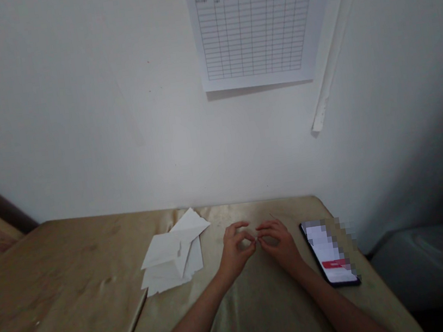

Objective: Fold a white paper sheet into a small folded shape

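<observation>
My left hand (237,245) is closed in a pinch, thumb and index fingertip together, its other fingers curved above. Facing it, my right hand (278,240) pinches in the same way, and the fingertips of both almost meet. A tiny pale thing (256,239) shows between the fingertips; it is too small to name. A thin dark line (273,216) sticks up behind the right fingers, and I cannot tell what it is. To the left of my left hand lies a loose pile of white paper pieces (167,250), some of them folded.
A smartphone (327,252) with a lit, partly blurred screen lies right of my right hand. Shiny tan cloth (85,284) covers the table, which meets a white wall (116,120). A printed table sheet (256,32) and a white cable strip (328,74) are on the wall.
</observation>
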`<state>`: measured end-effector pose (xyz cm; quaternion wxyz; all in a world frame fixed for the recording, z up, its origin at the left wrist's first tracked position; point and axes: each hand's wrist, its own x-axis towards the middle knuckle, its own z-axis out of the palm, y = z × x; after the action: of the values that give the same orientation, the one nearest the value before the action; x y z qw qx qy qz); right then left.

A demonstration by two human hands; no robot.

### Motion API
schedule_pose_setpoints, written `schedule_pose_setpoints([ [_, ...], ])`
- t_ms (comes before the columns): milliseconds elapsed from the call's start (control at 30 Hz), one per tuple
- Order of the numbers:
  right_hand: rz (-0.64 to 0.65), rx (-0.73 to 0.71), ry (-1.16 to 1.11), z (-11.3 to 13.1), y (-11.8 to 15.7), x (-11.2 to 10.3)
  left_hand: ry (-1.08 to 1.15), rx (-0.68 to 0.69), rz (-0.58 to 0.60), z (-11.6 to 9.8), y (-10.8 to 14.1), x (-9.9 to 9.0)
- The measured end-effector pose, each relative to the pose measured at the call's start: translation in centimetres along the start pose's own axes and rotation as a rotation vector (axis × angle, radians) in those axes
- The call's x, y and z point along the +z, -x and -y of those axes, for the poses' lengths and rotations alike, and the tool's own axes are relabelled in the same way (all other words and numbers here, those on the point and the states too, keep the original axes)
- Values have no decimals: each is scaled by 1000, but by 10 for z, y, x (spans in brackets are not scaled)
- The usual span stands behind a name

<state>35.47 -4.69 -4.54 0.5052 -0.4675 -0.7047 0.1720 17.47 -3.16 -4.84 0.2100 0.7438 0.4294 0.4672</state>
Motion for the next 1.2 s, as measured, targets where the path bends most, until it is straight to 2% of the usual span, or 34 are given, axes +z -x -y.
schedule_pose_setpoints([
  [467,19,0,48,1,2,3,-89,5,14,-2,0,1],
  [867,-48,42,76,3,4,4,-41,0,17,1,-1,1],
  [1200,-57,133,-46,3,1,0,8,73,79,0,-5,-4],
])
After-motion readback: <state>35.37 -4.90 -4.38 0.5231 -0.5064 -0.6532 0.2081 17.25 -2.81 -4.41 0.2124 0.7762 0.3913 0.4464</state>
